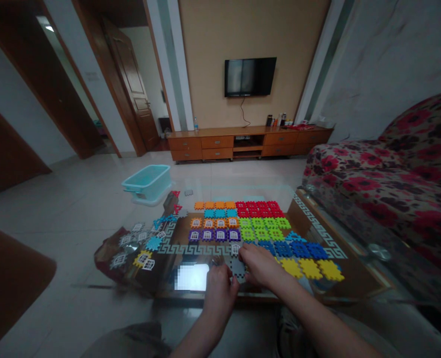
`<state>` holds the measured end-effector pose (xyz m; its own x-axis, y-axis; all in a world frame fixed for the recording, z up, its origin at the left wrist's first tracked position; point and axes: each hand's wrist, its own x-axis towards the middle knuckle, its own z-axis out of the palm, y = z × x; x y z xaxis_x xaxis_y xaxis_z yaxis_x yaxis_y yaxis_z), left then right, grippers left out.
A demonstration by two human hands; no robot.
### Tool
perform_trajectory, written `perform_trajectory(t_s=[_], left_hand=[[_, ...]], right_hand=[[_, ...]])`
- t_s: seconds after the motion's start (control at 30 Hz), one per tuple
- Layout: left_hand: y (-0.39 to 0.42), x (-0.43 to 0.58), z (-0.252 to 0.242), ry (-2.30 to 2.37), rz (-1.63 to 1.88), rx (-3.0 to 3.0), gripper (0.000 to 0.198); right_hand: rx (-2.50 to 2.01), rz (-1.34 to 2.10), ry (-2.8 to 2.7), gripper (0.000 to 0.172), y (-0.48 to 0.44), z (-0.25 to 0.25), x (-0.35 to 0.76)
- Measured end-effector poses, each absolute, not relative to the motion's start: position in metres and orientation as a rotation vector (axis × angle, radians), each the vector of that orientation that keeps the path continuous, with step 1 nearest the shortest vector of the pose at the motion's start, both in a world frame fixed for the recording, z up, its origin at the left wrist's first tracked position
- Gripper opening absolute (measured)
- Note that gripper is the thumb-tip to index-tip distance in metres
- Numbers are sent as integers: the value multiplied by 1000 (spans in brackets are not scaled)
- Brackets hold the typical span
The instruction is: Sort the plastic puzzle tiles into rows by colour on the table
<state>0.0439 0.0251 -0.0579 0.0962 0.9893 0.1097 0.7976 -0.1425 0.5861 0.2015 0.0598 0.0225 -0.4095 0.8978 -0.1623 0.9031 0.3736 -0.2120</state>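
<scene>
A grey interlocking tile [237, 267] lies at the near edge of the glass table, between my two hands. My left hand [220, 287] is closed at its left side, fingers curled and thumb by the lower corner. From the right, my right hand [262, 266] grips the tile's edge, with its forefinger reaching up to a grey window tile [236, 248] just above. Purple window tiles [214, 234] and orange window tiles [208, 223] form rows beyond. Green tiles [261, 233], blue tiles [298, 249] and yellow tiles [310, 269] lie to the right.
Red tiles [258, 209] and plain orange tiles [220, 205] sit farther back on the glass table [190, 251]. Loose grey pieces [127, 240] and a yellow window tile [143, 259] lie left. A turquoise bin [148, 185] stands on the floor; a floral sofa [385, 184] flanks the right.
</scene>
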Motion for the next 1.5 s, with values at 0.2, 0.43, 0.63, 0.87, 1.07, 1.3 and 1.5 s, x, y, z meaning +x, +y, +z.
perform_trajectory(t_s=[0.2, 0.43, 0.63, 0.87, 1.07, 1.3, 1.5], left_hand=[[25, 44, -59, 1737, 730, 1999, 7], [25, 43, -54, 1753, 651, 1984, 6], [25, 43, -52, 1758, 665, 1976, 6], [24, 44, -51, 1776, 619, 1991, 7], [29, 35, -33, 1805, 485, 2042, 11], [67, -23, 13, 2026, 397, 2056, 19], [110, -89, 24, 2386, 328, 2059, 35]], right_hand=[[1702, -419, 2585, 36, 61, 19, 202], [1702, -420, 2577, 36, 60, 24, 200], [1695, -448, 2572, 40, 59, 25, 201], [1695, -487, 2588, 42, 59, 24, 203], [1742, -531, 2602, 35, 58, 31, 207], [1778, -538, 2668, 31, 59, 35, 203], [1747, -622, 2743, 36, 55, 36, 197]])
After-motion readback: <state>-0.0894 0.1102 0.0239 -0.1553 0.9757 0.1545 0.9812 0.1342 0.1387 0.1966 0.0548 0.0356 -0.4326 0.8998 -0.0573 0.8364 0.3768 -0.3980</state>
